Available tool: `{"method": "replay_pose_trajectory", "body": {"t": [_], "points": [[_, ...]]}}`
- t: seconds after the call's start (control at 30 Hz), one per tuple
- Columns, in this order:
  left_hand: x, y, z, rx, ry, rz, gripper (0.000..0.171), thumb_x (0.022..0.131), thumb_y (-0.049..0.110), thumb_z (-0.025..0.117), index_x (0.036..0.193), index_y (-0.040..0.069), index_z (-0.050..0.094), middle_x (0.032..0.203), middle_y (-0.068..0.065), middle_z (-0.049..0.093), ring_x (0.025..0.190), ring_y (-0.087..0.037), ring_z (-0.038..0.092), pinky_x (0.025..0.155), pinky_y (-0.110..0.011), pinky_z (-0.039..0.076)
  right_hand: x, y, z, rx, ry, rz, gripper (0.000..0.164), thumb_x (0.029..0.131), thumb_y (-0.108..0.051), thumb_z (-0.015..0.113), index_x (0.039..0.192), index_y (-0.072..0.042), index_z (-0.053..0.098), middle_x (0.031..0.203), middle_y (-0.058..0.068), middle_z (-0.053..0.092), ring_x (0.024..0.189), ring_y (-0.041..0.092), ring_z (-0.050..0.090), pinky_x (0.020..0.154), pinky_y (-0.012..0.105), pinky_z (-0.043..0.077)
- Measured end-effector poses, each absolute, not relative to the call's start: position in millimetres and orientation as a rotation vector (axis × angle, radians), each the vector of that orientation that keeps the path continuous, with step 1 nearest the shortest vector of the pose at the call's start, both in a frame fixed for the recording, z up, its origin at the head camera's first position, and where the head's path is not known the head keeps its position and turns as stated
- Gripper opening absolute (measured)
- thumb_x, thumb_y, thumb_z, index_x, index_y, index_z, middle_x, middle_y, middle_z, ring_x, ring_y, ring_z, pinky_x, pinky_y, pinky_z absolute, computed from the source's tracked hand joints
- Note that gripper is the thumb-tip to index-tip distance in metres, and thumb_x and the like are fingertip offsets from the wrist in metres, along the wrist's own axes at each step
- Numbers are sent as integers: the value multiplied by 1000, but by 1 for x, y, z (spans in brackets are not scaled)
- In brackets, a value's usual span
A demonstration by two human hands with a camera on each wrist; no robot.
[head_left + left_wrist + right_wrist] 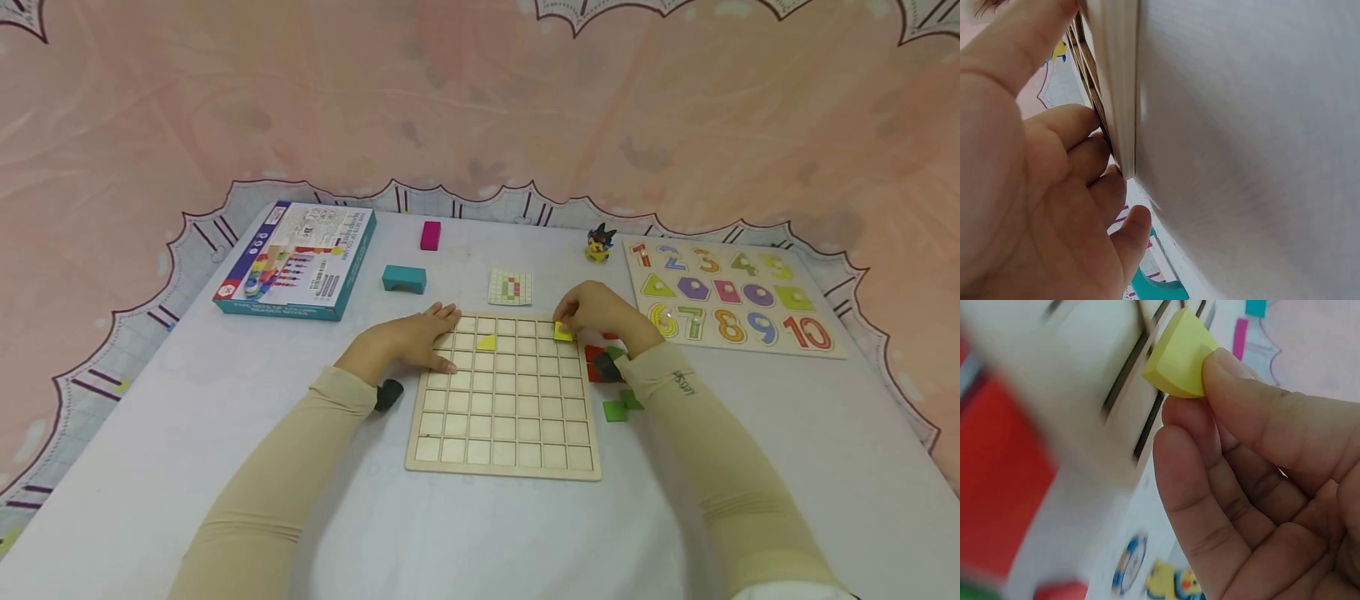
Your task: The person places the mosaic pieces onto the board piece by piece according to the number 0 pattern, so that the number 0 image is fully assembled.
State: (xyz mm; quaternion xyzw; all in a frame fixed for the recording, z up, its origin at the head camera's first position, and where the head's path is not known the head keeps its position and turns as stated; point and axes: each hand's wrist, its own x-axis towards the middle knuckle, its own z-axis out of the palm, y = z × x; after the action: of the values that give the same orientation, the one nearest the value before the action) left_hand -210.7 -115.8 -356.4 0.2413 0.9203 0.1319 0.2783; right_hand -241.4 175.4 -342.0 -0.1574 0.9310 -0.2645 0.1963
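A wooden grid board (504, 475) lies flat in the middle of the table. My left hand (414, 340) rests on its upper left corner, fingers and thumb spread; the left wrist view has those fingers along the board's edge (1124, 94). Between thumb and fingers, my right hand (600, 312) pinches a yellow quarter-round tile (1183, 356) over the board's upper right corner. Another yellow tile (487, 342) with a curved side sits in a cell near the top row. A small pattern card (511, 287) lies just beyond the board.
Red tiles (595, 353) and green tiles (615, 411) lie right of the board, partly hidden by the right wrist. A number puzzle (735, 292) is at right, a toy figure (600, 243) behind. A boxed set (300, 258), teal block (404, 279) and magenta block (431, 236) stand left.
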Motion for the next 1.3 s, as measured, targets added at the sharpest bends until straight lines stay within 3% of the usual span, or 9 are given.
{"method": "replay_pose_trajectory", "body": {"t": [0.47,1.3], "points": [[-212,-117,-360,652,2474,372,93,82,40,65,149,11,7,156,-6,1,143,-25,-6,115,-47,7,-236,133,-348,-507,2557,-791,12,81,-5,67,93,-3,70,85,7,66,78,17,55,73,28,46],[-208,-118,-353,671,2469,381,94,82,40,66,148,8,8,156,-9,2,142,-28,-5,115,-48,6,-230,120,-358,-384,2561,-772,9,80,-2,68,88,-5,70,77,3,61,72,15,52,65,24,44]]}}
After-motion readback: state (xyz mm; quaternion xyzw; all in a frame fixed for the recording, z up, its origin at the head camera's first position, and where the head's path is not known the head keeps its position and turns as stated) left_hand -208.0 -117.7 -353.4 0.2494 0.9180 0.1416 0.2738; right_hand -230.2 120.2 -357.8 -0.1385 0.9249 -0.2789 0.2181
